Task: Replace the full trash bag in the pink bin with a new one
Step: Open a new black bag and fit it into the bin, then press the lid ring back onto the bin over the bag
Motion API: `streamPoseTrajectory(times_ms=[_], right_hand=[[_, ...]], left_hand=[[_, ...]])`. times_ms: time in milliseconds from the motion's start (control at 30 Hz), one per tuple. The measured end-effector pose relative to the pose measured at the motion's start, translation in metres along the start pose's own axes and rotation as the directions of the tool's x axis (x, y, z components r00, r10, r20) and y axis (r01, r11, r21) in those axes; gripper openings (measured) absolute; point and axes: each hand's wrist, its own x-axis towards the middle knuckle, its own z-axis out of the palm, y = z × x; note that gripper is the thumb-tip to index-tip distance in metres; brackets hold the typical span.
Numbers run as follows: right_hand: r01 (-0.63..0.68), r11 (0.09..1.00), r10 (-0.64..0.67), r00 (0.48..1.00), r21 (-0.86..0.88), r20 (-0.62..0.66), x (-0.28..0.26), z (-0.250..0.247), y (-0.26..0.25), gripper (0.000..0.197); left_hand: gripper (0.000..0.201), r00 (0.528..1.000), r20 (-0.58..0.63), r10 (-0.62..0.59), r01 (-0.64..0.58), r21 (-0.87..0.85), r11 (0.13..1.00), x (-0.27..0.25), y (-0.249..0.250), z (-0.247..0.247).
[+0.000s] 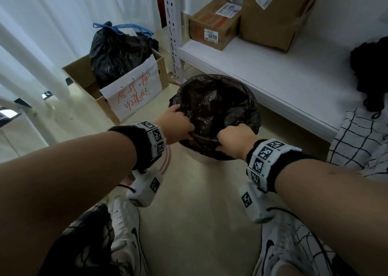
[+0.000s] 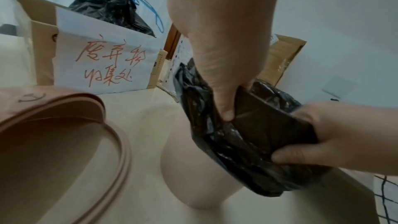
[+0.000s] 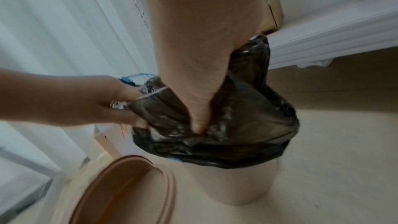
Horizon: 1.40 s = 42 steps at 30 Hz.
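Progress judged late: a tied, full black plastic trash bag with blue drawstrings point(image 1: 117, 53) is seen in an open cardboard box with a handwritten paper sign point(image 1: 134, 93), and a fresh, thin black plastic liner point(image 1: 216, 105) is draped over the rim of the round pale pink bin point(image 2: 193, 173). The liner's near edge is pinched by the left hand point(image 1: 176, 124) and the right hand point(image 1: 235, 141), each grip curled on the film. Tucking the edge and refitting the loose pink ring point(image 2: 64, 142) beside the bin are judged outstanding. Bin stood on the cream floor point(image 1: 189, 212), beside the front edge of a low white shelf point(image 1: 273, 72) bearing brown cartons point(image 1: 214, 23); white curtains point(image 1: 52, 23) behind.
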Motion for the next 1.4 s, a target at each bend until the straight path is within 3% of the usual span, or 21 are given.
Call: streamPoseTrajectory(times_ms=[67, 100, 167, 200, 333, 433, 567, 633, 767, 967, 1133, 1267, 1333, 1400], right_hand=[[-0.038, 0.999, 0.037, 0.999, 0.037, 0.027, 0.003, -0.006, -0.004, 0.033], [-0.043, 0.997, 0.042, 0.999, 0.068, 0.019, 0.004, -0.010, -0.006, 0.047], [-0.011, 0.993, 0.018, 0.998, 0.114, -0.060, 0.004, -0.019, -0.013, 0.072], [0.021, 0.993, -0.005, 0.991, 0.115, -0.133, 0.004, -0.025, -0.019, 0.074], [0.130, 0.981, -0.067, 0.926, 0.147, -0.373, 0.010, -0.059, -0.053, 0.044], [0.173, 0.952, -0.065, 0.921, 0.254, -0.384, 0.021, -0.078, -0.084, 0.031], [0.184, 0.900, -0.054, 0.947, 0.396, -0.318, 0.042, -0.070, -0.121, 0.028], [0.176, 0.904, -0.071, 0.960, 0.389, -0.270, 0.054, -0.055, -0.135, 0.027], [0.173, 0.910, -0.100, 0.974, 0.377, -0.205, 0.075, -0.032, -0.148, 0.028], [0.111, 0.910, -0.070, 0.991, 0.400, -0.116, 0.102, -0.002, -0.153, 0.029], [0.072, 0.953, -0.073, 0.997, 0.294, -0.008, 0.114, 0.023, -0.150, 0.030], [0.100, 0.976, -0.113, 0.992, 0.194, 0.056, 0.113, 0.033, -0.152, 0.029], [0.126, 0.982, -0.129, 0.991, 0.139, 0.017, 0.110, 0.030, -0.154, 0.029], [0.174, 0.984, -0.171, 0.982, 0.037, -0.080, 0.104, 0.022, -0.156, 0.029]], left_hand=[[0.040, 1.000, 0.010, 0.015, -0.015, 0.012, 1.000, 0.004, 0.001, -0.005], [0.045, 0.999, -0.024, 0.043, -0.043, -0.003, 0.999, 0.004, -0.001, -0.010], [0.057, 0.988, -0.137, 0.069, -0.079, -0.070, 0.994, -0.005, -0.012, -0.021], [0.061, 0.982, -0.185, 0.031, -0.057, -0.139, 0.989, -0.013, -0.020, -0.026], [0.058, 0.949, -0.202, -0.240, 0.163, -0.338, 0.927, -0.059, -0.059, -0.028], [0.052, 0.898, -0.133, -0.420, 0.317, -0.466, 0.826, -0.084, -0.074, -0.007], [0.055, 0.773, 0.024, -0.634, 0.527, -0.582, 0.620, -0.105, -0.081, 0.041], [0.056, 0.752, 0.137, -0.644, 0.587, -0.583, 0.562, -0.108, -0.080, 0.067], [0.061, 0.737, 0.208, -0.643, 0.604, -0.630, 0.488, -0.099, -0.075, 0.102], [0.086, 0.677, 0.407, -0.613, 0.710, -0.578, 0.401, -0.074, -0.062, 0.166], [0.109, 0.587, 0.517, -0.623, 0.751, -0.635, 0.181, -0.074, -0.057, 0.191], [0.110, 0.528, 0.575, -0.625, 0.771, -0.633, 0.069, -0.068, -0.050, 0.193], [0.101, 0.515, 0.572, -0.638, 0.792, -0.602, 0.101, -0.066, -0.053, 0.187], [0.077, 0.531, 0.479, -0.699, 0.784, -0.592, 0.189, -0.068, -0.064, 0.180]])
